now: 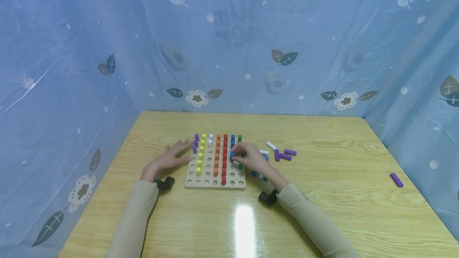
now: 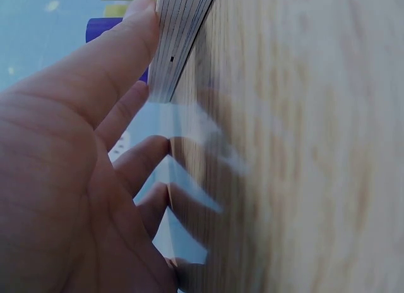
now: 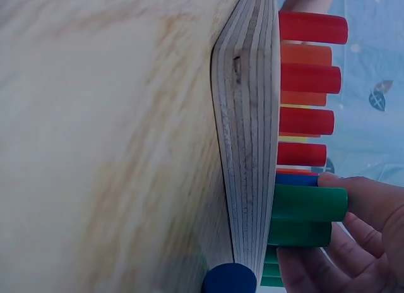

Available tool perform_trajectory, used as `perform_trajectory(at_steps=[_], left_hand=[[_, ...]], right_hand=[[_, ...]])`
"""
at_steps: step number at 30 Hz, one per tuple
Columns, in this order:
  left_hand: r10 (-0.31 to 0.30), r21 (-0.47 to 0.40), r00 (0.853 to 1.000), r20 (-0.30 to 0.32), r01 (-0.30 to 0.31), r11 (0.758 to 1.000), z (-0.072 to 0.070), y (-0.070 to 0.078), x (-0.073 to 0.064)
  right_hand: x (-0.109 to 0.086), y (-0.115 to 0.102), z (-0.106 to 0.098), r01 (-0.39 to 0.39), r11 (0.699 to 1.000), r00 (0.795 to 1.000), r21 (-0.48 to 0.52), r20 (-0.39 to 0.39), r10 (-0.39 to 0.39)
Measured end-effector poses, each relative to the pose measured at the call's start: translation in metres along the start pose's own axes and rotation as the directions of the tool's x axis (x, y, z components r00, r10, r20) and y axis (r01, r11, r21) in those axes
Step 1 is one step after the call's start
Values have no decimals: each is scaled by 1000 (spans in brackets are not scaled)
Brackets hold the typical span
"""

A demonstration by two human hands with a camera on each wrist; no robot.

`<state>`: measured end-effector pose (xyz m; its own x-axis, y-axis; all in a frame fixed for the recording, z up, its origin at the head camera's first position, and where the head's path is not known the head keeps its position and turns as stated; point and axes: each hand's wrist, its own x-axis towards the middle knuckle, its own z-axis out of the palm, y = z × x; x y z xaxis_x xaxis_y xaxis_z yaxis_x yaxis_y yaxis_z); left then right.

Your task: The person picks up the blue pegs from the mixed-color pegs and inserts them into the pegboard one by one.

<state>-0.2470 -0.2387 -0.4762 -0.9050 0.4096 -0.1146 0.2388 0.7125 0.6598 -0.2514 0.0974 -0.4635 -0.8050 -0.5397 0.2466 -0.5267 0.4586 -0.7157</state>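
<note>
Blue patterned curtains (image 1: 247, 79) back and flank the wooden desk (image 1: 322, 194), which carries a pegboard (image 1: 215, 186), its pegs (image 1: 224, 164) columned by colour. The left hand (image 1: 170, 157) rests, grip released, against the board's edge, probably steadying it; the right hand (image 1: 252, 158) pinches a blue peg (image 1: 232, 155) in the blue column, likely keeping it upright.

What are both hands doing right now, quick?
Left hand: open, touching the left side of the board, holding nothing.
Right hand: closed, pinching a blue peg.
</note>
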Motion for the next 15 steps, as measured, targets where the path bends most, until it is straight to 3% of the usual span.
perform_trajectory(at_steps=[15], left_hand=[[-5, -11, 1000, 6, 5, 1000, -1, 0, 1]], right_hand=[[-1, -2, -2, -26, 1000, 1000, 0, 15, 26]])
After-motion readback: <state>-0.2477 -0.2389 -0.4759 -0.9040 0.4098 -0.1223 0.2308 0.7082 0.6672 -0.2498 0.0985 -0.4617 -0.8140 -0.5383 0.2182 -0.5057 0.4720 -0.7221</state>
